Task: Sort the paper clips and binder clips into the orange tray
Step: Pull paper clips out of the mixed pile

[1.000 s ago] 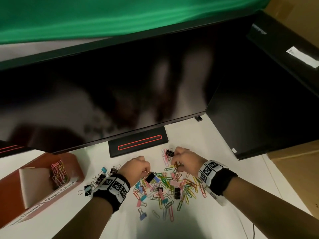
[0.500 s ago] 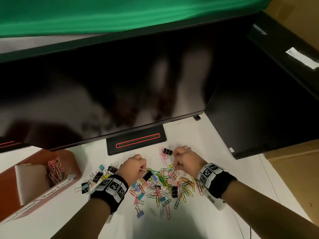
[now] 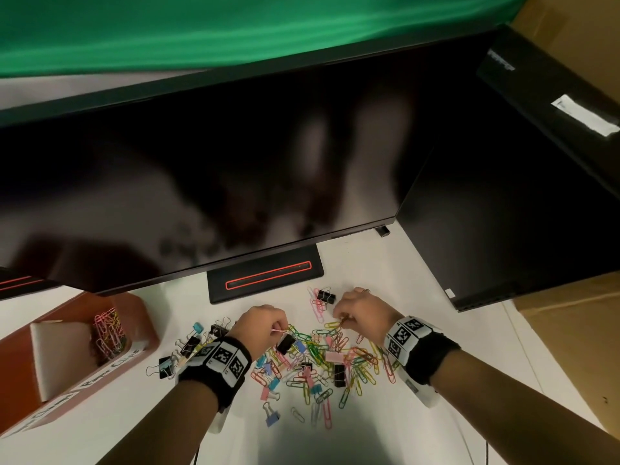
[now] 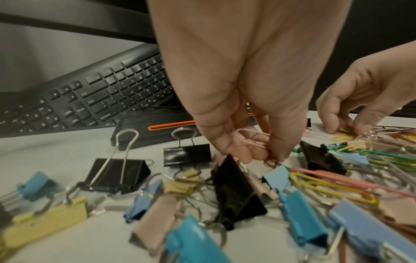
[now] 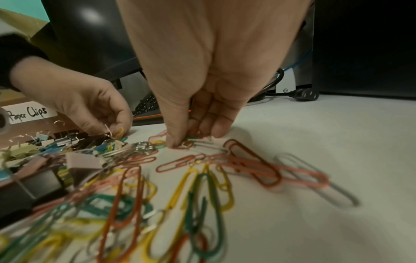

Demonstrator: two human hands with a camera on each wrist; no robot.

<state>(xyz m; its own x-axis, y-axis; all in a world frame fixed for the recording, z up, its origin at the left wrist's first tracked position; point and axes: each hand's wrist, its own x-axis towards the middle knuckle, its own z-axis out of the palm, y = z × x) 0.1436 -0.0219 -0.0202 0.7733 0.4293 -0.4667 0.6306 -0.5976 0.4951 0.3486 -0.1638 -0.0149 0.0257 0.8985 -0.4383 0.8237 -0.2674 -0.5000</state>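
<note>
A heap of coloured paper clips [image 3: 349, 360] and binder clips [image 3: 188, 347] lies on the white desk in front of me. My left hand [image 3: 265, 325] hovers over the heap's left part and pinches a few paper clips [image 4: 258, 144], pink and orange, between thumb and fingers. My right hand [image 3: 360, 312] is at the heap's far edge, its fingertips [image 5: 178, 144] pinching paper clips [image 5: 191, 142] down on the desk. The orange tray [image 3: 141, 317] stands at the left, with a bunch of paper clips [image 3: 109, 333] in its far compartment and a "Paper Clips" label [image 5: 27, 113].
A large dark monitor [image 3: 235, 169] hangs over the desk, its stand base [image 3: 265, 278] just beyond the heap. A second dark screen [image 3: 520, 209] stands at the right. A black keyboard [image 4: 90, 96] lies behind the base. A lone black binder clip [image 3: 326, 296] sits by my right hand.
Both hands stayed on the heap, shifting only slightly. The left hand still pinches its paper clips; the right hand's fingers kept gathering clips at the far edge.
</note>
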